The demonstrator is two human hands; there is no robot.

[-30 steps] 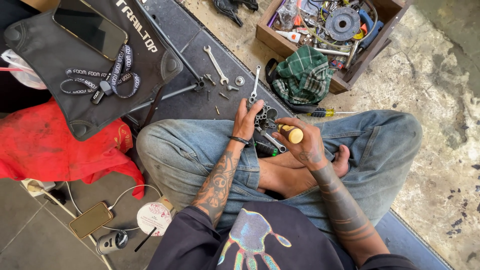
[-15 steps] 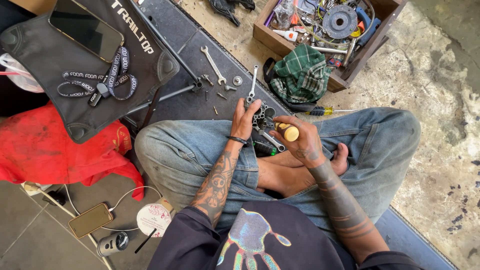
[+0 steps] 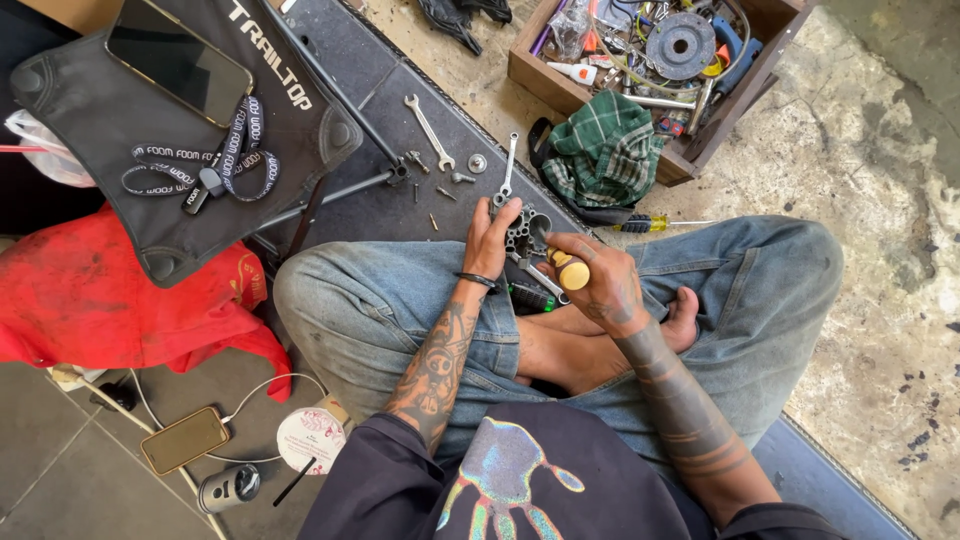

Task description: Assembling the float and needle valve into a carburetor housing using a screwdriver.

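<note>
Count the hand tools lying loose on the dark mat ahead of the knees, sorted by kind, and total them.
Wrenches: 2 – open-ended wrench, combination wrench
Screwdrivers: 1 – yellow-handled screwdriver
Total: 3
Not counted: the cream-handled tool in the right hand.

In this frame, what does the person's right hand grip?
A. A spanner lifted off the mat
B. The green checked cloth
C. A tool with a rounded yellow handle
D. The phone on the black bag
C: the right hand is closed round a tool with a rounded yellow handle, held at the small metal part that the left hand steadies over the lap.
</note>
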